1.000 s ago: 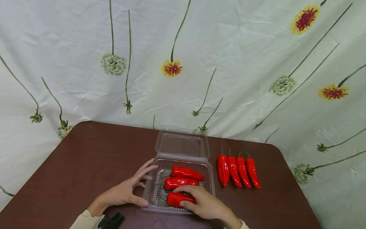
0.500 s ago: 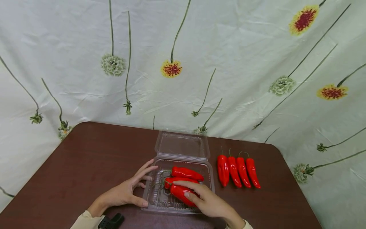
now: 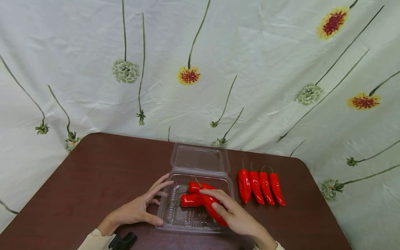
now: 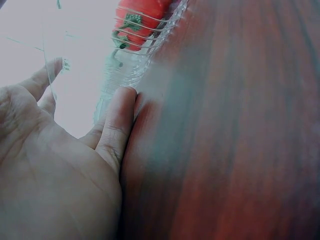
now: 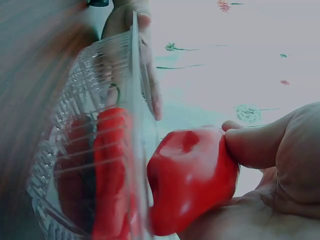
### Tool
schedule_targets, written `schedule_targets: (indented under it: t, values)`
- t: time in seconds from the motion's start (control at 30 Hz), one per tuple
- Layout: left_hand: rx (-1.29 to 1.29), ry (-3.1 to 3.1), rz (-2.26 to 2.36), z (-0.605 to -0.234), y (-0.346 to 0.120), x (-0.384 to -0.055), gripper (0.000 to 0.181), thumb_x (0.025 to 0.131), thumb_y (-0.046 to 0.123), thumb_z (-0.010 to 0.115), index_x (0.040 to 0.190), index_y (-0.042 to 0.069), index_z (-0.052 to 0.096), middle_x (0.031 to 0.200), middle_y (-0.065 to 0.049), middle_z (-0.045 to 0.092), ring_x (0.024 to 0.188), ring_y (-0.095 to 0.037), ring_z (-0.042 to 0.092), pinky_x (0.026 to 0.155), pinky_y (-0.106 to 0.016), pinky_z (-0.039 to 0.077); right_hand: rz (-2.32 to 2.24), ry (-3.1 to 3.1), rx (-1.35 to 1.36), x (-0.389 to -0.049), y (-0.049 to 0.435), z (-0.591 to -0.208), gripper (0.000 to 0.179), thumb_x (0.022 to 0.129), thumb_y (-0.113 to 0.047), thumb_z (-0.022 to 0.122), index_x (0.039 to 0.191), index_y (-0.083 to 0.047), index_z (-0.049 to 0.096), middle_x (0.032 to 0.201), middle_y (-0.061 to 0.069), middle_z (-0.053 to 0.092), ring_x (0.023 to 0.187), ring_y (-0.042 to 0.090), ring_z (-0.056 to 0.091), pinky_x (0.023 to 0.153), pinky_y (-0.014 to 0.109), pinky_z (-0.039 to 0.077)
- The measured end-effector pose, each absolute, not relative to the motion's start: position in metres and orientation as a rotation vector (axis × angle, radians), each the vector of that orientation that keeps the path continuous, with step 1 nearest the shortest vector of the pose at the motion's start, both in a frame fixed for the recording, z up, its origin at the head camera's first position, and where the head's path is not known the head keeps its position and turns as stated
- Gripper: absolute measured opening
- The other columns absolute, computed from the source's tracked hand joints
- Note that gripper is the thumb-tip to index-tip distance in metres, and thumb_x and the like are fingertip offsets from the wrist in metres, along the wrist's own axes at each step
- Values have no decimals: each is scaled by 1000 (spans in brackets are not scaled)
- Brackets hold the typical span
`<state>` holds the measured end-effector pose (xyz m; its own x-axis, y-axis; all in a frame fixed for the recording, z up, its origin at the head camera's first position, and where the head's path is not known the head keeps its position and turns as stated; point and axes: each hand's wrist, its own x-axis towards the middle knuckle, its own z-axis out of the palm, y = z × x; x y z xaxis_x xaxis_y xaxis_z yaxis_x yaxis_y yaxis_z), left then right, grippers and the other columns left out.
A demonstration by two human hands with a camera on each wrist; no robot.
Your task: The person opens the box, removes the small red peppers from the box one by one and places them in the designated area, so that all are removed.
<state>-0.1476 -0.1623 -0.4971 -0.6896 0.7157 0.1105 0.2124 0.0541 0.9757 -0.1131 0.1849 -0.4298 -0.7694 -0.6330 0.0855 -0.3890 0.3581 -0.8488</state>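
Observation:
My right hand (image 3: 239, 217) grips a red chili pepper (image 3: 214, 210) above the right part of a clear plastic clamshell box (image 3: 178, 226). In the right wrist view the thumb and fingers hold this chili pepper (image 5: 195, 175) beside the box's rim. Two more red peppers lie inside: a rear one (image 3: 194, 187) and a middle one (image 3: 191, 200), both partly covered by the held pepper. My left hand (image 3: 137, 210) rests against the box's left side, fingers spread and straight, thumb at the front left corner; the left wrist view shows its palm (image 4: 55, 175) facing the clear wall.
The box's lid (image 3: 200, 158) lies folded back behind it. Several red peppers (image 3: 264, 187) stand in a row on the dark brown table (image 3: 109, 166), right of the box. A flowered cloth (image 3: 250, 52) hangs behind the table.
The right hand has lifted the front pepper off the box's floor and moved it right, turning its stem end toward the back. The left hand has stayed in place.

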Motion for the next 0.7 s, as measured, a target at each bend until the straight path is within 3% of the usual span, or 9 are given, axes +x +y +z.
schedule_targets:
  t: [0.2,0.37,0.7]
  values:
    - [928,1945,1667,-497,-162,-149,103,85,5,77,163,18,10,169,3,-10,135,-18,41,97,-32,44,-1410,2363,-830,-113,197,-426,47,106,-20,50,151,-28,43,154,-4,43,139,19,41,109,35,42]
    - [955,1963,1654,-498,-163,-150,102,85,6,77,162,15,11,169,0,-11,136,-21,41,96,-33,44,-1479,2340,-748,-110,207,-422,48,104,-17,53,150,-26,44,152,0,43,134,15,43,102,31,46]
    - [939,1947,1653,-497,-162,-151,101,85,6,77,162,16,13,168,3,-13,135,-13,42,97,-34,44,-1552,2424,-669,-102,235,-420,47,103,-13,55,148,-23,47,151,-1,47,139,1,38,107,26,38]
